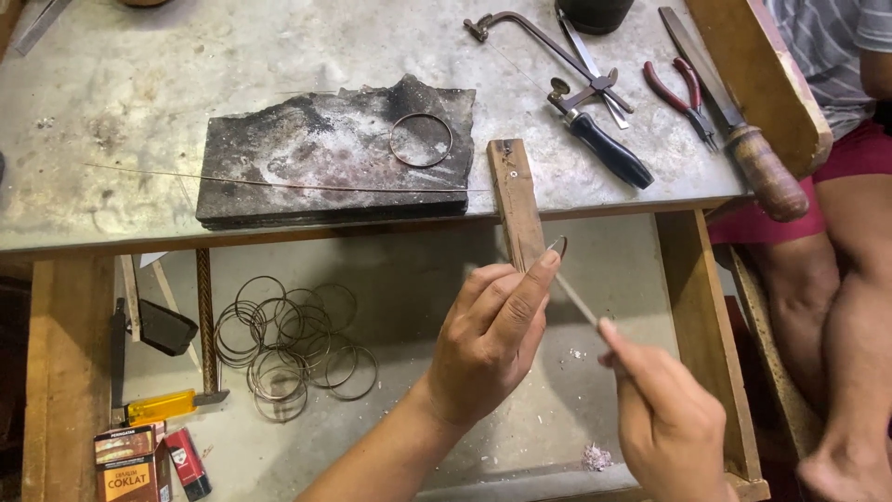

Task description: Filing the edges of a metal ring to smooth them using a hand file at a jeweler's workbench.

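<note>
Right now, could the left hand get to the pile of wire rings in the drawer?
Probably yes. The left hand is busy pinching a ring on the wooden peg, but the pile of wire rings lies uncovered just beside it.

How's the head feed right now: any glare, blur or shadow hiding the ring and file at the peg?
Head view: soft, even light, with no hard glare on the metal bench top; the left hand and right hand look slightly soft; the thin file and small ring at the wooden peg are hard to resolve; the drawer beneath lies in mild shadow, its wire rings still readable.
</note>
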